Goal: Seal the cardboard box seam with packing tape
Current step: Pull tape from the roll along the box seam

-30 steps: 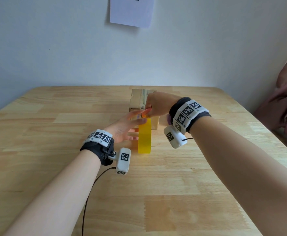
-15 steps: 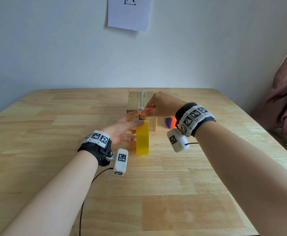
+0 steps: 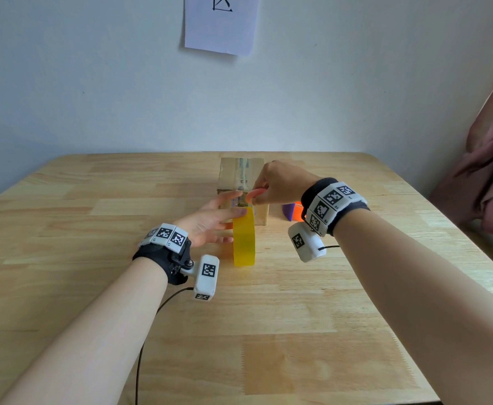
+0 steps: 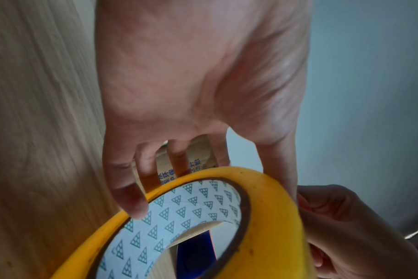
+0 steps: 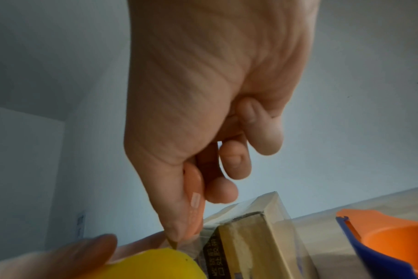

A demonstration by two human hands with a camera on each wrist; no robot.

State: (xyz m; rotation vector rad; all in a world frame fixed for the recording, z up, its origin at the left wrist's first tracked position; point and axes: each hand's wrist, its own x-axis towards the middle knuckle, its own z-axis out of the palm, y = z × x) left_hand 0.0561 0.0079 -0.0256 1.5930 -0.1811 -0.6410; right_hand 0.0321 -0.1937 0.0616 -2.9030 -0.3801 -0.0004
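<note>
Both hands barely shifted: right hand (image 3: 280, 182) pinching one orange cutter (image 5: 194, 202), left hand (image 3: 210, 222) spread beside one tape roll (image 3: 243, 239).

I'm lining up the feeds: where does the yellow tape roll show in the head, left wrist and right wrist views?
Head: the yellow tape roll stands on edge at centre, just in front of the cardboard box.
Left wrist: it fills the lower middle, patterned core facing the camera.
Right wrist: only its top curve shows at the bottom left.
Shared landmark: the cardboard box, behind the roll in all three.
</note>
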